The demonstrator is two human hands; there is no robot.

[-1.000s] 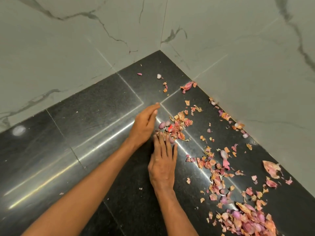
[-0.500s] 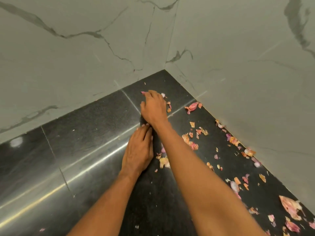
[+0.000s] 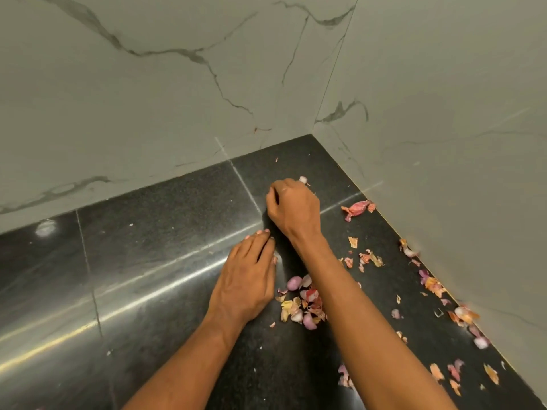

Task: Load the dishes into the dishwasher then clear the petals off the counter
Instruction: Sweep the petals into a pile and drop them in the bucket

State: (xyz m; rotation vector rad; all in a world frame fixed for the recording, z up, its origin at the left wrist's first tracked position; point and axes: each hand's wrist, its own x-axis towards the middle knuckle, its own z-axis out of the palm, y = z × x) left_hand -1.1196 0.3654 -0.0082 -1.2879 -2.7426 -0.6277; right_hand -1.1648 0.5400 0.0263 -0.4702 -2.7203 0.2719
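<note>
crowding petals (image 3: 302, 306) along wall edge (image 3: 414, 244), counter (image 3: 148, 261) leftward

Left hand (image 3: 245, 279): lies flat, palm down, fingers straight and close together, pointing away from the person.
Left arm: bare, comes up from the bottom, slanting to the right.
Right hand (image 3: 291, 207): reaches farther out, back of the hand up, fingers curled under; what they hold cannot be seen.
Right arm: bare, long and straight, just beside the left hand's fingertips.
</note>
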